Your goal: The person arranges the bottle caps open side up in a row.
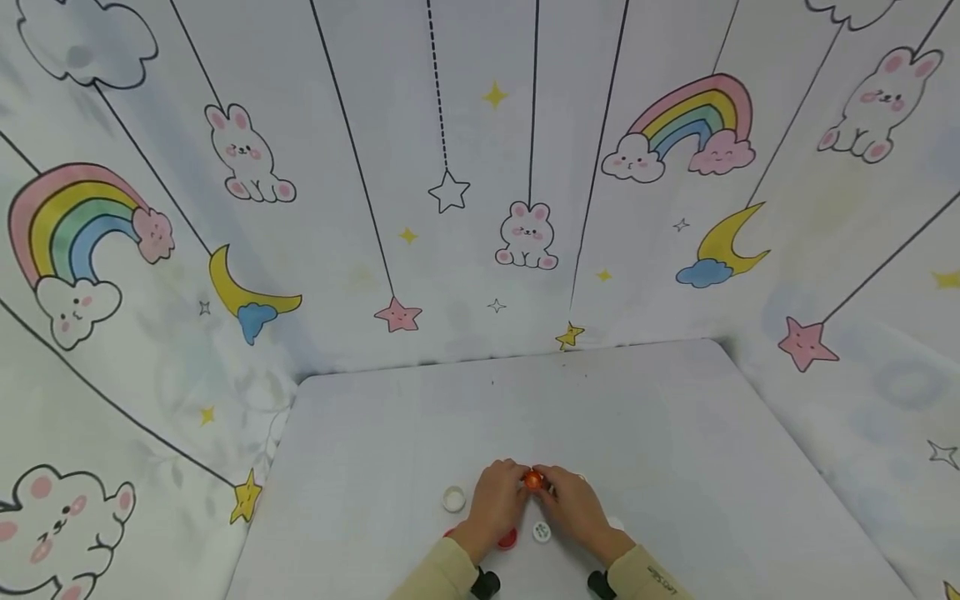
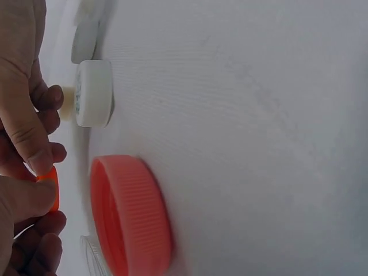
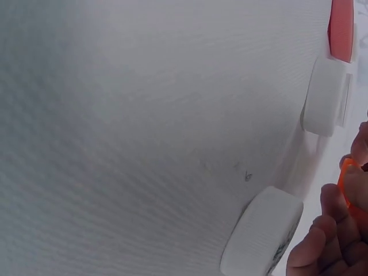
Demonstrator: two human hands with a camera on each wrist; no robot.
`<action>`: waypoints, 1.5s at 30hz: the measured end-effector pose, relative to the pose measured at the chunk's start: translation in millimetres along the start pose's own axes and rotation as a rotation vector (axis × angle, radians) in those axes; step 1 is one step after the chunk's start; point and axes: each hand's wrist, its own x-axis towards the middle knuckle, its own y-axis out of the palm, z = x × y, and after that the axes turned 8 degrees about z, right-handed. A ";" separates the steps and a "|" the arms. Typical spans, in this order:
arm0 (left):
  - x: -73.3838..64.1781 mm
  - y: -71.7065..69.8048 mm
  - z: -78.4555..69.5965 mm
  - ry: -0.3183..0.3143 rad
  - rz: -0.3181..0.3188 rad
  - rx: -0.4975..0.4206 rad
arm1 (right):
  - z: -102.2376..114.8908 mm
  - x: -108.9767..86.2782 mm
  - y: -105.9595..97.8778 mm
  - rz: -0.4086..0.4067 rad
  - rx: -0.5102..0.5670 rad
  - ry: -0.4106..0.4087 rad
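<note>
Both hands meet over the table around a small orange cap [image 1: 532, 479]. My left hand [image 1: 492, 500] pinches it from the left with thumb and fingers. From the other side, the thumb and fingertips of my right hand [image 1: 577, 504] grip it too. The orange cap [image 2: 56, 190] shows between the thumbs in the left wrist view, mostly covered by fingers. Under the left wrist lies a ribbed red cap [image 1: 507, 539], its hollow side visible in the left wrist view. A white cap with dark print [image 1: 542, 532] lies between the forearms.
A pale ring-shaped cap [image 1: 453, 499] lies left of the hands. Another white cap [image 1: 615, 523] shows partly behind the right wrist. More red peeks out beside the left wrist. The white table [image 1: 390, 433] meets a patterned cloth wall [image 1: 465, 275].
</note>
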 end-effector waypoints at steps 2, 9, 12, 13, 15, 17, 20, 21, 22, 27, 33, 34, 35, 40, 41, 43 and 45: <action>0.3 1.8 -0.4 0.001 0.013 0.044 | -0.6 -0.1 0.5 0.014 -0.014 0.010; -0.8 3.7 -2.8 0.001 0.067 0.172 | -0.1 -0.6 1.8 0.072 -0.068 0.054; -1.6 4.4 -3.6 0.005 0.056 0.172 | 0.6 -0.3 1.7 0.089 -0.082 0.061; -1.9 4.5 -4.0 0.006 0.052 0.168 | 0.6 -0.3 1.9 0.095 -0.087 0.066; -2.3 5.4 -4.4 0.004 0.052 0.162 | 0.8 -0.3 2.2 0.104 -0.101 0.068; -2.7 6.9 -4.7 -0.004 0.062 0.157 | 1.0 -0.7 2.3 0.114 -0.110 0.070; -3.2 8.5 -5.5 -0.020 0.084 0.153 | 1.7 -1.3 1.9 0.127 -0.110 0.073; -3.5 8.6 -5.6 -0.023 0.090 0.154 | 1.7 -1.3 1.7 0.127 -0.108 0.071; -3.5 8.7 -5.8 -0.026 0.092 0.154 | 1.7 -1.2 1.6 0.128 -0.104 0.072; -3.9 10.0 -5.2 -0.021 0.077 0.165 | 1.7 -0.1 1.6 0.122 -0.100 0.077; -6.4 9.3 -3.4 -0.018 0.028 0.167 | 1.3 0.2 0.7 0.151 -0.093 0.097; -7.3 8.9 -2.9 -0.021 0.018 0.164 | 1.0 0.3 0.3 0.155 -0.094 0.100; -8.0 8.9 -2.1 -0.026 0.008 0.159 | 0.9 0.1 -0.3 0.157 -0.097 0.102; -12.6 8.4 -0.3 -0.047 -0.005 0.110 | 1.4 -2.6 -4.2 0.143 -0.084 0.103; -13.5 8.2 -0.6 -0.046 -0.008 0.098 | 2.1 -3.8 -5.2 0.143 -0.078 0.105; -16.0 7.0 -1.8 -0.041 -0.013 0.077 | 2.8 -6.4 -6.3 0.146 -0.071 0.108; -17.9 5.9 -3.5 -0.031 -0.024 0.058 | 3.1 -9.3 -7.4 0.149 -0.066 0.108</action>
